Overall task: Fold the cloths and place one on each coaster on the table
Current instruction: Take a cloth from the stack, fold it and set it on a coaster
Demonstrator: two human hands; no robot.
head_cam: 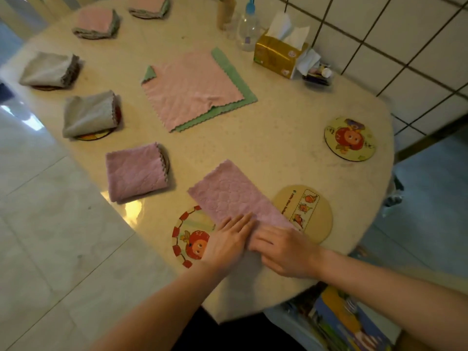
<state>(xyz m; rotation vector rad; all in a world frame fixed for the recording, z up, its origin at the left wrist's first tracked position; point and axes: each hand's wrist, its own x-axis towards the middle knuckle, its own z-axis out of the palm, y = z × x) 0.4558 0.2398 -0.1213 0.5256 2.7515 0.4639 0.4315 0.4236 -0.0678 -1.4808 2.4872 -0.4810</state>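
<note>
Both forearms are bare, with no sleeve in sight. The left hand (225, 245) and right hand (285, 252) carry no rings, watch or gloves. Fingernails are short and unpainted.

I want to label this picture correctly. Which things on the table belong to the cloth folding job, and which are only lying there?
Job:
purple cloth under left hand and right hand
pink cloth on green cloth
three bare coasters
folded cloths already on coasters

Lying about:
tissue box
spray bottle
</note>
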